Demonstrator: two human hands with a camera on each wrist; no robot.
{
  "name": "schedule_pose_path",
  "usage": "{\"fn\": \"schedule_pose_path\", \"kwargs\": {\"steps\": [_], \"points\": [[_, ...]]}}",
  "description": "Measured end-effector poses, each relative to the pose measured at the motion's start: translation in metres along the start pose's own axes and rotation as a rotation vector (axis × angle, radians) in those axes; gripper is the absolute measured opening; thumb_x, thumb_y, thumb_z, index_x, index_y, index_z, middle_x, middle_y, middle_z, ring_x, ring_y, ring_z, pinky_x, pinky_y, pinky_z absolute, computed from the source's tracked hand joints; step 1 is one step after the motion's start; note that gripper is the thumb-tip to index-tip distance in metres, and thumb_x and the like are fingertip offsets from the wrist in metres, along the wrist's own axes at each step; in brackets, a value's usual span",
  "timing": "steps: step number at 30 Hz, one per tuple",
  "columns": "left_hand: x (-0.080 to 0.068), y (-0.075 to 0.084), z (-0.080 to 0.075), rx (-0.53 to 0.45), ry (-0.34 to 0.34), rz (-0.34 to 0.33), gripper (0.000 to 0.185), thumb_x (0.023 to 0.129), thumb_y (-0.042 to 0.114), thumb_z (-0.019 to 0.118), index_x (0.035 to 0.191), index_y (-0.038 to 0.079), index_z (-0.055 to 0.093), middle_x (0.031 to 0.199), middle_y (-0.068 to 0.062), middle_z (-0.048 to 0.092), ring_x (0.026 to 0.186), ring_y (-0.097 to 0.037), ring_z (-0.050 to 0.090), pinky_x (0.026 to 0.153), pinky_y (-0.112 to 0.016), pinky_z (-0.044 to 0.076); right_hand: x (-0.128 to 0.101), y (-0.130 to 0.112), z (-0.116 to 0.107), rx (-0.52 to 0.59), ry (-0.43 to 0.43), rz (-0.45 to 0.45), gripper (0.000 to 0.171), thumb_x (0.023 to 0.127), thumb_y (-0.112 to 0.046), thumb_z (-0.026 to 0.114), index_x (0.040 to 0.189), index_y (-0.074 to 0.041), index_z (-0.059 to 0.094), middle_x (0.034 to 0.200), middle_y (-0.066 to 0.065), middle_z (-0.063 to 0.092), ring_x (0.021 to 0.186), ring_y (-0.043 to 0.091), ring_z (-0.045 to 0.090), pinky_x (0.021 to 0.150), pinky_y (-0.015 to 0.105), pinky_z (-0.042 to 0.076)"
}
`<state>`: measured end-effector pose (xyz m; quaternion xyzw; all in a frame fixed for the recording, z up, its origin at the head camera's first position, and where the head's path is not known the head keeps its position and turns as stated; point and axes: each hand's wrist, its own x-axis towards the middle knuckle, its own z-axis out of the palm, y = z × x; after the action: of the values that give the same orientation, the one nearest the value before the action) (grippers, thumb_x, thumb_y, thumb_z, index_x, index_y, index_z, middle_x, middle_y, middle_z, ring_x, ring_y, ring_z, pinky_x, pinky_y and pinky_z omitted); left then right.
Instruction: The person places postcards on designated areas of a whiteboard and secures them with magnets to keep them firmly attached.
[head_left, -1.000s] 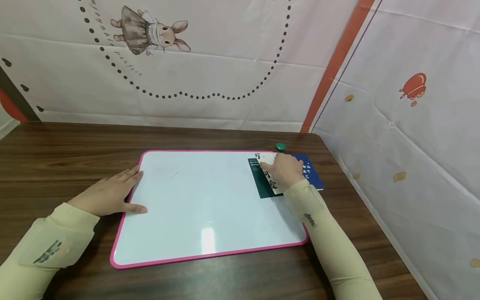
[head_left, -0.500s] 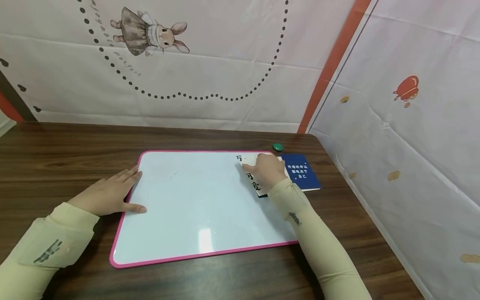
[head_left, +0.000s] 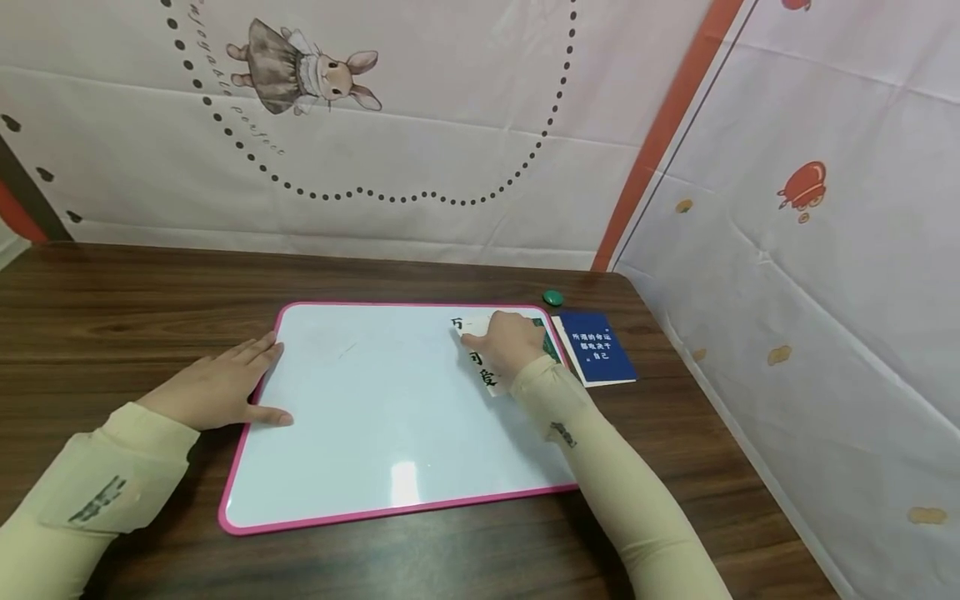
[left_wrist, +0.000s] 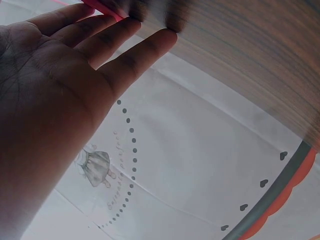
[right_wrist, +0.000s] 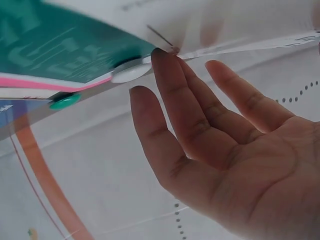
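My right hand [head_left: 510, 342] lies over a white card [head_left: 480, 377] with black writing, on the right part of the whiteboard [head_left: 375, 417]. Its fingers look fairly straight, fingertips at the card in the right wrist view. A green card [head_left: 553, 343] shows right of that hand; in the right wrist view the green card [right_wrist: 60, 45] has a round white piece [right_wrist: 131, 71] by its edge, near my fingertips. My left hand [head_left: 225, 383] rests with spread fingers on the board's left pink edge, thumb on the white surface.
Just right of the board, a blue booklet or card [head_left: 596, 348] lies on the wooden table [head_left: 150, 283]. A green round piece [head_left: 552, 297] sits beyond the board's far right corner. Printed cloth [head_left: 450, 125] hangs behind and at the right.
My right hand has moved left with the white card, which slid across the green one. The green card was showing at its left and now shows at its right. My left hand stays put.
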<state>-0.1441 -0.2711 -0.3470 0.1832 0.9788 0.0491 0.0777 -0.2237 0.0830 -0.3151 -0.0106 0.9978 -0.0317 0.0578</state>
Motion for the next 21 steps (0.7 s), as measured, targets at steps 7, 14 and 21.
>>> {"fn": "schedule_pose_path", "kwargs": {"steps": [7, 14, 21], "points": [[-0.002, -0.001, 0.000, 0.000, 0.004, 0.005, 0.115, 0.071, 0.074, 0.062, 0.144, -0.010, 0.032, 0.151, -0.035, 0.026, 0.134, -0.054, 0.031, 0.099, -0.070, 0.034, -0.001, -0.016, 0.004, -0.032, -0.043, -0.007, 0.063, 0.087, -0.068, 0.052, 0.102, -0.010, 0.071, 0.068, 0.002, 0.062, 0.073, 0.021, 0.060, 0.105, 0.059, 0.039], [-0.002, -0.002, 0.002, 0.003, 0.017, 0.011, 0.116, 0.071, 0.075, 0.061, 0.144, -0.010, 0.033, 0.151, -0.034, 0.027, 0.135, -0.054, 0.031, 0.099, -0.069, 0.035, 0.001, -0.026, 0.006, -0.061, -0.037, -0.002, 0.063, 0.087, -0.069, 0.051, 0.101, -0.011, 0.071, 0.070, 0.002, 0.064, 0.081, 0.023, 0.063, 0.110, 0.060, 0.034], [-0.002, 0.000, -0.001, -0.005, 0.010, 0.002, 0.115, 0.071, 0.074, 0.063, 0.144, -0.010, 0.033, 0.151, -0.035, 0.027, 0.135, -0.054, 0.031, 0.099, -0.070, 0.035, -0.001, -0.032, 0.007, -0.095, -0.029, -0.020, 0.064, 0.088, -0.069, 0.049, 0.101, -0.010, 0.073, 0.078, 0.005, 0.069, 0.092, 0.027, 0.066, 0.109, 0.058, 0.035]]}}
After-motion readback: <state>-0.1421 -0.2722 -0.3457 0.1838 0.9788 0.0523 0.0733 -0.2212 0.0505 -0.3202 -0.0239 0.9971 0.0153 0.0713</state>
